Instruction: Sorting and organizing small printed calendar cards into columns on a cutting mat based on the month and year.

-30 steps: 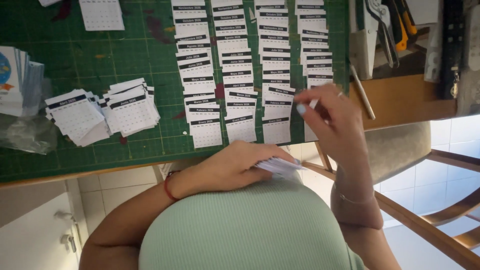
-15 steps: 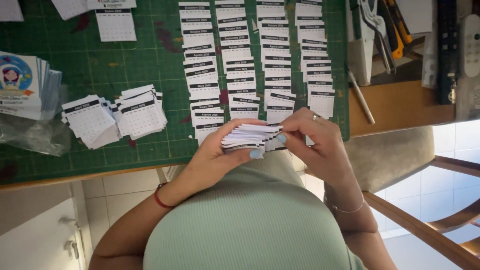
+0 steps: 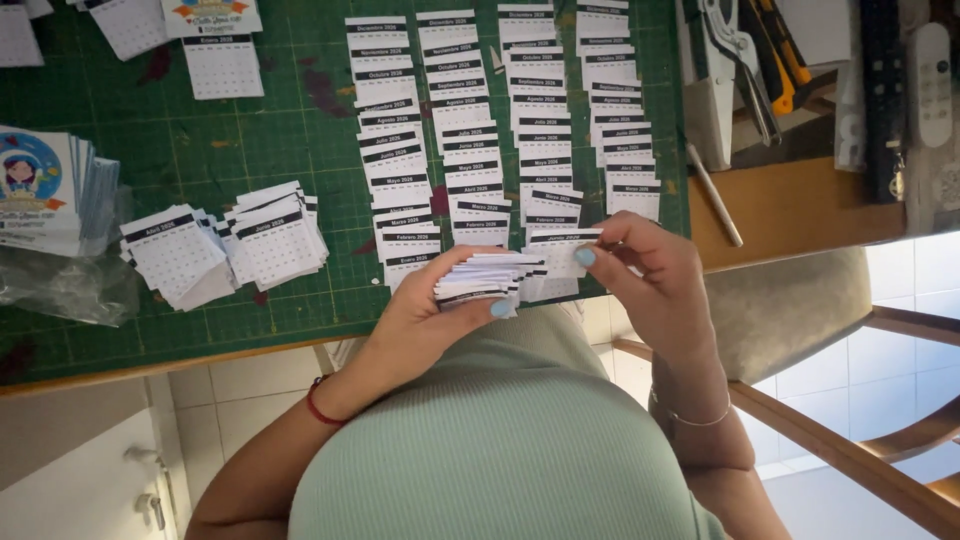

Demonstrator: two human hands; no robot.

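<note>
Right hand (image 3: 655,285) now pinches one small white calendar slip (image 3: 565,250) clear of the stack, a change from half a second ago when both hands closed on it.
Left hand (image 3: 430,320) fingers grip the thick stack of white paper slips (image 3: 485,280) at table edge, 6 o'clock on the green cutting mat (image 3: 260,130). Four overlapping columns of slips (image 3: 500,130) already laid toward 12 o'clock; two loose piles of slips (image 3: 225,245) at 9 o'clock and the held stack look undealt. Roughly midway, by my reckoning.

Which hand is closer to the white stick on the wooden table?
Right. The right hand is just below-left of the white stick, apart from it. The left hand is farther left, holding the paper stack.
</note>
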